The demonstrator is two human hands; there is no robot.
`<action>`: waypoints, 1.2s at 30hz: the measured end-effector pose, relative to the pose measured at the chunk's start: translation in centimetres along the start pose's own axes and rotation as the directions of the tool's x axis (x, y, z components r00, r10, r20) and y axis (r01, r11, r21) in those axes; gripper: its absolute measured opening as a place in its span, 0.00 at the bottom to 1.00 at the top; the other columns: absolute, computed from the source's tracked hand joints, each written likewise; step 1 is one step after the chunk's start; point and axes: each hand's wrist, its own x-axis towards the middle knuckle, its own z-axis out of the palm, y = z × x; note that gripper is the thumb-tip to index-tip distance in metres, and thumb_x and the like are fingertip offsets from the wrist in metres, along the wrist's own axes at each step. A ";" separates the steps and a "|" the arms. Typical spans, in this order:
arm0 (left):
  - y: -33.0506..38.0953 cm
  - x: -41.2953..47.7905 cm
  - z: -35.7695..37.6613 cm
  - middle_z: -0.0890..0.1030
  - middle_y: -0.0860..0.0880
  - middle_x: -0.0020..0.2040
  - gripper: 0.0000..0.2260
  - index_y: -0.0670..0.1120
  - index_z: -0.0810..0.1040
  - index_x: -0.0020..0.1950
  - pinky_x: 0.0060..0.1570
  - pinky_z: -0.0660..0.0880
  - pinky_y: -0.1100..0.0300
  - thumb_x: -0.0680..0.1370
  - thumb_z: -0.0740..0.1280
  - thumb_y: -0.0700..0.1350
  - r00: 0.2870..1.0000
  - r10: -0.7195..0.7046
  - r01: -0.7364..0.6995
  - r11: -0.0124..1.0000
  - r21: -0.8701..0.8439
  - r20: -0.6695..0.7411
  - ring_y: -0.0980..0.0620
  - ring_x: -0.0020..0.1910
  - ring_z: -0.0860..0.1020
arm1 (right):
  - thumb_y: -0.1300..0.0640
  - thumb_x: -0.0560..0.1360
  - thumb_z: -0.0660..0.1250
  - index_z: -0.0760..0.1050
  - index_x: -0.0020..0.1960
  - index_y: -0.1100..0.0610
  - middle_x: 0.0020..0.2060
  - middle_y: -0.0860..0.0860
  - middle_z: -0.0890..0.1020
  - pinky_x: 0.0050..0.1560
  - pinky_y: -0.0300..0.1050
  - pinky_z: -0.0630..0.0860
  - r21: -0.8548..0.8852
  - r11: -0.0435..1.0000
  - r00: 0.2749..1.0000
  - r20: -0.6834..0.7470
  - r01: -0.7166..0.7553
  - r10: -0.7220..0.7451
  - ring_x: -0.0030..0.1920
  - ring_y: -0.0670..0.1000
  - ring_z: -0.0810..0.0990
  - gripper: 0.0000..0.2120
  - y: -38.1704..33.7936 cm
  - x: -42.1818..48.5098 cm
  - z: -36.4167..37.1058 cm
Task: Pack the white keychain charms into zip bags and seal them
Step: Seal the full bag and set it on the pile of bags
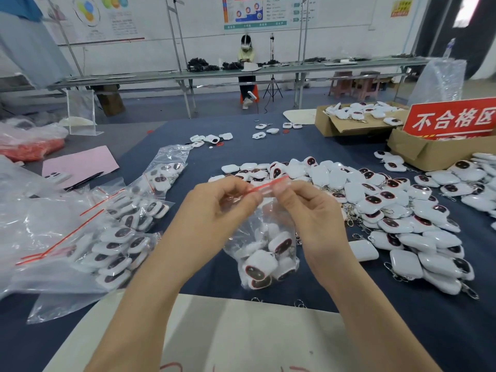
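Clear soft plastic zip bag (265,253) of white keychain charms (261,265), hanging just left of the loose charm heap (389,210), red seal strip (268,183) pinched by left hand (222,210) and right hand (308,210). Probably limp, slick, bottom-heavy; best gripped along that stiffer strip

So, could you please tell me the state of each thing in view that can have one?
zip bag: hanging upright, charms inside, top pinched at both ends; whether sealed, cannot tell.
left hand: pinches the bag's top.
right hand: pinches the bag's top.
filled bags: lying flat at the left, charms inside.
loose charms: heaped at the right, unbagged.
cardboard box: open, charms inside.
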 end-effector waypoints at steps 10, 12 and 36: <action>2.4 -0.8 2.2 0.79 0.58 0.38 0.08 0.52 0.77 0.44 0.43 0.75 0.56 0.81 0.67 0.52 0.996 0.087 -0.088 0.977 0.195 0.014 0.57 0.40 0.76 | 0.62 0.80 0.65 0.78 0.40 0.59 0.39 0.55 0.82 0.53 0.51 0.81 0.213 0.973 0.974 -0.187 -0.090 0.131 0.43 0.54 0.81 0.10 -0.8 0.3 0.9; 2.6 -0.9 2.2 0.79 0.58 0.39 0.07 0.53 0.77 0.44 0.44 0.76 0.52 0.81 0.66 0.53 0.995 0.091 -0.095 0.977 0.190 0.028 0.57 0.40 0.75 | 0.66 0.81 0.63 0.79 0.35 0.54 0.35 0.51 0.83 0.48 0.46 0.82 0.219 0.972 0.962 -0.234 -0.087 0.139 0.39 0.50 0.81 0.18 -0.8 0.5 0.6; 2.2 -6.7 -4.9 0.70 0.56 0.25 0.28 0.48 0.69 0.34 0.32 0.65 0.55 0.67 0.70 0.72 0.995 -0.032 0.043 0.992 0.119 -0.097 0.54 0.26 0.65 | 0.61 0.81 0.64 0.80 0.32 0.47 0.32 0.41 0.82 0.36 0.36 0.78 0.066 0.996 0.974 -0.216 -0.056 0.069 0.31 0.39 0.79 0.21 -3.2 -0.2 6.2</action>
